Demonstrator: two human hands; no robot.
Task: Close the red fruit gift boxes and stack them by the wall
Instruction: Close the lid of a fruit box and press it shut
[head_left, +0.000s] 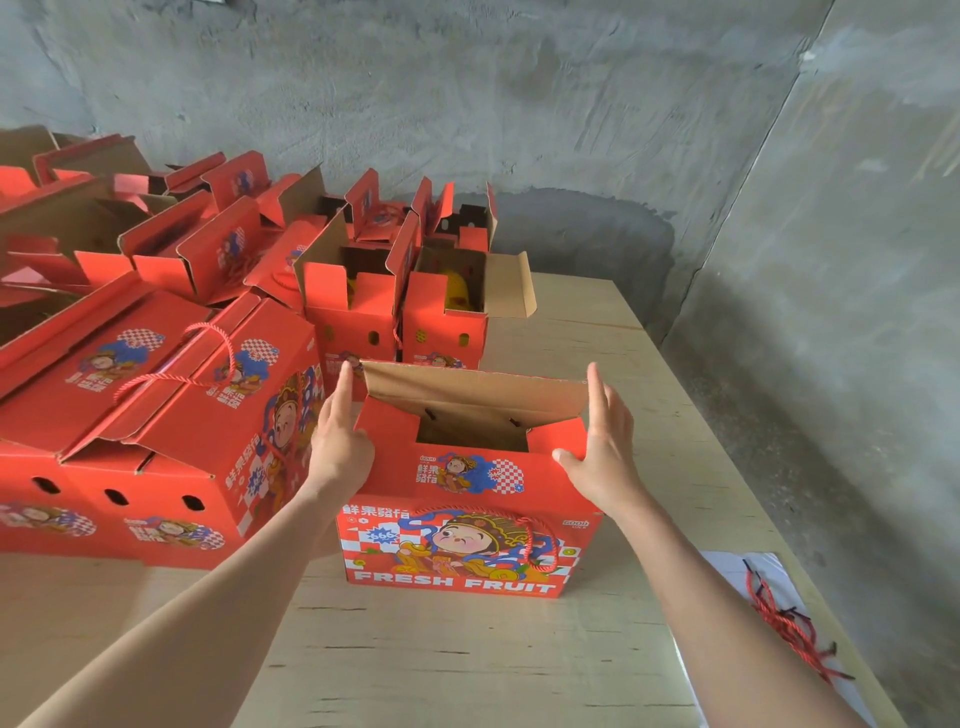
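A red fruit gift box (467, 540) printed "FRESH FRUIT" stands on the wooden table in front of me, its top open and the brown far flap (472, 395) raised. My left hand (340, 441) lies flat against the box's left upper side, fingers straight, thumb on the near red flap. My right hand (605, 447) mirrors it on the right side, fingers straight up, thumb on the near flap's right corner. A red rope handle hangs on the box front.
Two closed red boxes (156, 441) lie side by side at left. Several open boxes (395, 291) stand behind, toward the concrete wall (467, 104). Loose red ropes (784, 623) lie on white paper at the table's right edge.
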